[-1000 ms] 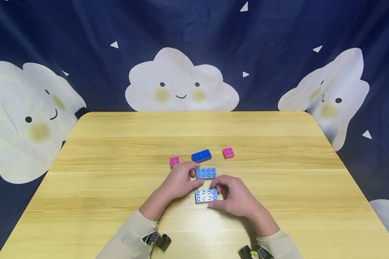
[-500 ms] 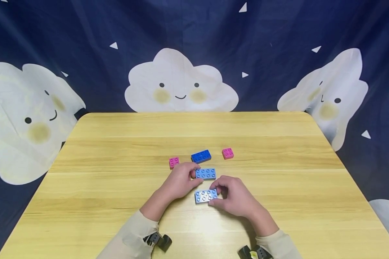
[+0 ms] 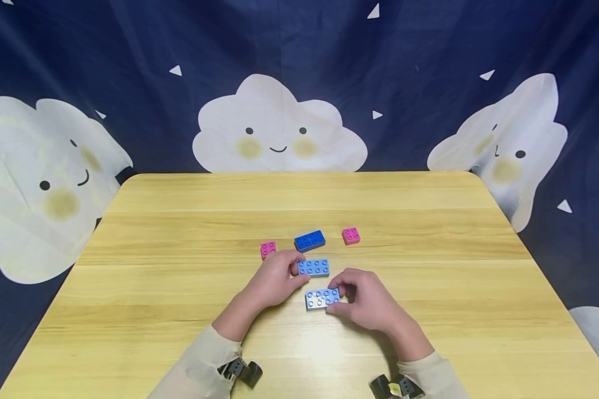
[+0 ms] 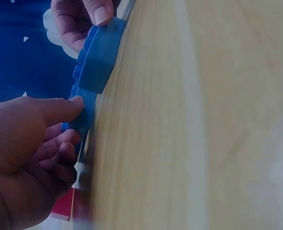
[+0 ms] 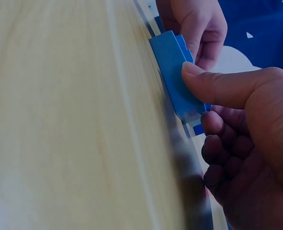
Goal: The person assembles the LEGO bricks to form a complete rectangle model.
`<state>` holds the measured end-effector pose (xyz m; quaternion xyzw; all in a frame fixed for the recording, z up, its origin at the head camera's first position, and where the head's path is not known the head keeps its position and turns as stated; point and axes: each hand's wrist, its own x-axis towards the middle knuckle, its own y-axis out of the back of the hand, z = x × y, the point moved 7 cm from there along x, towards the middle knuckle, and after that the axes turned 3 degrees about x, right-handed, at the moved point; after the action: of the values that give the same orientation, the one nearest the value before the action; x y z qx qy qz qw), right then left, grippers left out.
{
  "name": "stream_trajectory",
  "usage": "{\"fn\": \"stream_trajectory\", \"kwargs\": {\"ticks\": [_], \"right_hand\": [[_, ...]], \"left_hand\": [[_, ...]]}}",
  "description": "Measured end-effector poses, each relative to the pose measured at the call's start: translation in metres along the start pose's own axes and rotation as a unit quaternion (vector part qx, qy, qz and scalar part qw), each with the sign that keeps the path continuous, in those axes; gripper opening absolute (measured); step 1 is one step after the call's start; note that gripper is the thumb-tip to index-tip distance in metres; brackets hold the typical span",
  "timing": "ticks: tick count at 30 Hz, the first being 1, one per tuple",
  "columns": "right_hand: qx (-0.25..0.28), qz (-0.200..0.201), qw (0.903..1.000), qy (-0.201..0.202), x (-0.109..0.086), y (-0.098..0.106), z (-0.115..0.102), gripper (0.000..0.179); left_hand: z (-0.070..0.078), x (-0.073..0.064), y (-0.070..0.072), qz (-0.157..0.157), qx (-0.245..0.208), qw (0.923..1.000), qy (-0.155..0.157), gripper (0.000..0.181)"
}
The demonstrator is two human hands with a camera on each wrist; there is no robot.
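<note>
Two light blue toy bricks lie one behind the other at the middle of the table. My left hand (image 3: 274, 279) pinches the left end of the farther light blue brick (image 3: 313, 267) between thumb and fingers. The nearer light blue brick (image 3: 319, 298) has its right end pinched by my right hand (image 3: 366, 299). In the left wrist view, the left thumb presses the side of its brick (image 4: 87, 110), partly covered by the other brick (image 4: 103, 55). The right wrist view has the right thumb flat along the near brick's long side (image 5: 172, 76).
Beyond the hands lie a dark blue brick (image 3: 310, 240), a small pink brick (image 3: 351, 236) to its right, and another pink brick (image 3: 268, 249) partly behind the left hand. A dark curtain with clouds (image 3: 279, 124) hangs behind the wooden table (image 3: 299, 194).
The right hand has shifted its brick slightly right and away from me. The left hand has drawn its brick a little left. The dark blue and pink bricks have stayed put.
</note>
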<state>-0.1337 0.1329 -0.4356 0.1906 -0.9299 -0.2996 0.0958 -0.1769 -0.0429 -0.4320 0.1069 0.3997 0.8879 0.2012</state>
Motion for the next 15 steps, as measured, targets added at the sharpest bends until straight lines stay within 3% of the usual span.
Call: {"fn": "stream_trajectory", "kwargs": {"ticks": [15], "right_hand": [[-0.006,0.001,0.9995,-0.03,0.0,0.011,0.008,0.032]], "left_hand": [[-0.004,-0.006,0.005,0.002,-0.001,1.0,0.008,0.03]]}}
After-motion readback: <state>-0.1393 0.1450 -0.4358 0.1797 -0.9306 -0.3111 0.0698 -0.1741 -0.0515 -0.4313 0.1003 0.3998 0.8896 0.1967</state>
